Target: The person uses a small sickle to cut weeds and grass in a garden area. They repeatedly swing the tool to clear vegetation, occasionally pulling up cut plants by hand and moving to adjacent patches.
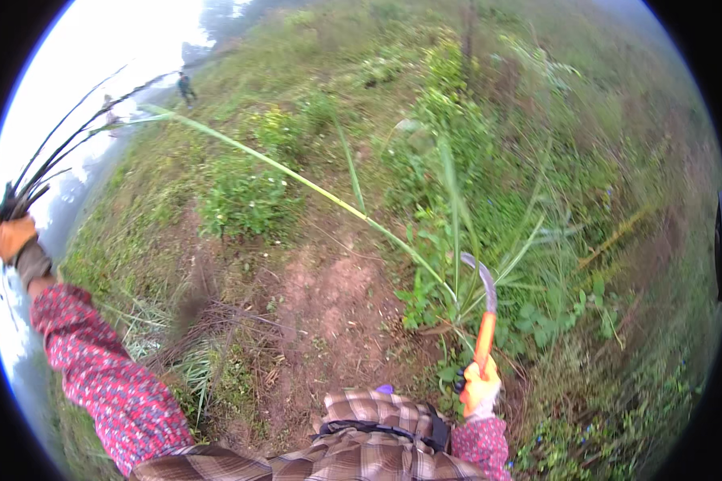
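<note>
My left hand (13,235), in an orange and grey work glove, is raised at the far left and closed around a bundle of dark, thin stalks (54,153). In my right hand (480,385), gloved in orange and white, is the orange handle of a sickle (488,288) at lower right. The curved blade stands among long green grass blades. A long green grass stalk (313,187) slants from the clump (457,300) beside the blade up towards the upper left.
Bare reddish soil (331,294) lies before me on a slope. Cut dry stalks (216,324) lie at lower left. Leafy bushes (246,201) and dense weeds (553,324) grow around. A person (185,87) stands far off uphill, with another blurred figure (109,111) farther left.
</note>
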Tool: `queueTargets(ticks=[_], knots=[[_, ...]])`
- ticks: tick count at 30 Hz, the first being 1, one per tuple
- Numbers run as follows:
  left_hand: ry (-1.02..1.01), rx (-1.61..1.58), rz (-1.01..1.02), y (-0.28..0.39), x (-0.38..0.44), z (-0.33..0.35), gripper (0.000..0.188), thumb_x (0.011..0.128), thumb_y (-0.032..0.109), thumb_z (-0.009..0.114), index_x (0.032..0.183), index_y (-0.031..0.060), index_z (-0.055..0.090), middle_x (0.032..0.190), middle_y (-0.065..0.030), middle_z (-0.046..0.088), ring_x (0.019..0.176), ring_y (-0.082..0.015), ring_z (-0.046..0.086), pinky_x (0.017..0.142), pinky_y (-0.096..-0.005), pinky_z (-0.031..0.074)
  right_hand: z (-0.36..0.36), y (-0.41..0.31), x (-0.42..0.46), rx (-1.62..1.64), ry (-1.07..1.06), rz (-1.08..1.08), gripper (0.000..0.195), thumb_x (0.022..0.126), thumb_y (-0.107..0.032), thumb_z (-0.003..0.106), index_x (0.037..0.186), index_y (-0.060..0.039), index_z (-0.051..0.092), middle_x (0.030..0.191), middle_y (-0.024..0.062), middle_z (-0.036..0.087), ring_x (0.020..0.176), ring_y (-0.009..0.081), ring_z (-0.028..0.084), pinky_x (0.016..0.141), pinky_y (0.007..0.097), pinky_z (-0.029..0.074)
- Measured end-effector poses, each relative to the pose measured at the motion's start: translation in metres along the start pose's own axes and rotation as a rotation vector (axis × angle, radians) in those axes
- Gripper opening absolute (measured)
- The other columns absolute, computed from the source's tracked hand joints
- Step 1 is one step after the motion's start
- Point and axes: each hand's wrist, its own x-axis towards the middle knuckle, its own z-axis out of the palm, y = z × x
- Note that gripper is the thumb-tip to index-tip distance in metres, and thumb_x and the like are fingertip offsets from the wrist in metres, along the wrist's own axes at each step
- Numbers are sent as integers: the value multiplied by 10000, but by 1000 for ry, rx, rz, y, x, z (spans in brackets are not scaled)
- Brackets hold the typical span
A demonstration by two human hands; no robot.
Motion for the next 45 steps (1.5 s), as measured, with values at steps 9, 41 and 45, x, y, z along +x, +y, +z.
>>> queueTargets(ticks=[9,41,45], knots=[[-830,323,-1165,-132,-374,-64,386,881,337,509,1127,65,632,958,-90,704,839,-249,675,764,-410,549,-16,-2,-21,-20,220,99,512,841,-70,634,1341,-112,535,794,-24,565,610,87,498,557,251,433],[-2819,-728,-1033,554,-1018,134,339,924,59,601,1260,36,566,1063,32,642,768,-34,522,639,-195,410,-658,47,15,-710,1172,396,266,911,-146,553,1159,-68,497,939,210,678,900,381,664,769,484,501],[-2731,-698,-1114,567,-1050,136,295,927,84,611,1216,33,586,982,48,635,773,-33,517,646,-197,410,-689,83,62,-614,1206,258,312,849,-235,600,1098,-48,618,938,226,677,904,396,652,809,444,514]])
